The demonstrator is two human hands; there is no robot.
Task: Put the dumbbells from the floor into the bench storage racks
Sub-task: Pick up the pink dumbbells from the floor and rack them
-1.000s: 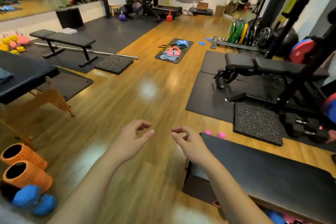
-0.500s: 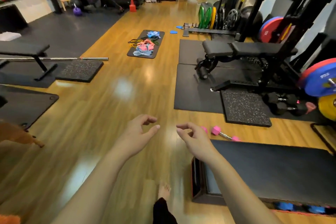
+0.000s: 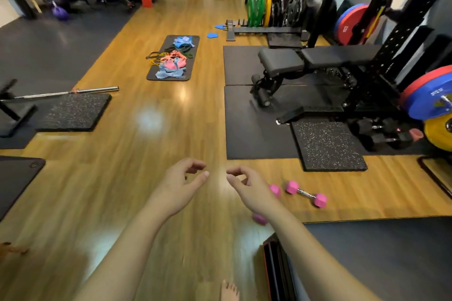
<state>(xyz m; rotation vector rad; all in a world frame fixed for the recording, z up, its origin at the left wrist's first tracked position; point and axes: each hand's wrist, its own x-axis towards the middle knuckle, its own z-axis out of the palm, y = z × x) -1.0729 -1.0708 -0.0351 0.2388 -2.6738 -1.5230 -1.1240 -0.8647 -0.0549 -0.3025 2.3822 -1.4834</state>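
Two pink dumbbells lie on the wooden floor beyond the black storage bench (image 3: pixel 381 256). One pink dumbbell (image 3: pixel 306 193) is in full view to the right of my right hand. The other pink dumbbell (image 3: pixel 275 190) is mostly hidden behind my right wrist, with only its ends showing. My left hand (image 3: pixel 182 186) and my right hand (image 3: pixel 247 188) hang side by side above the floor, fingers loosely curled and apart, holding nothing. The bench's racks are out of sight from here.
A black adjustable bench (image 3: pixel 315 61) and rack with coloured weight plates (image 3: pixel 430 102) fill the right side. Dark dumbbells (image 3: pixel 381 133) sit beside a speckled mat (image 3: pixel 327 145). A barbell (image 3: pixel 68 92) lies at left; a mat with resistance bands (image 3: pixel 172 60) is ahead. My bare foot (image 3: pixel 229 292) shows below.
The view has swung right and moved forward. The orange rollers and blue dumbbells at left have left the view, both pink dumbbells have come into sight, and my hands stay empty.
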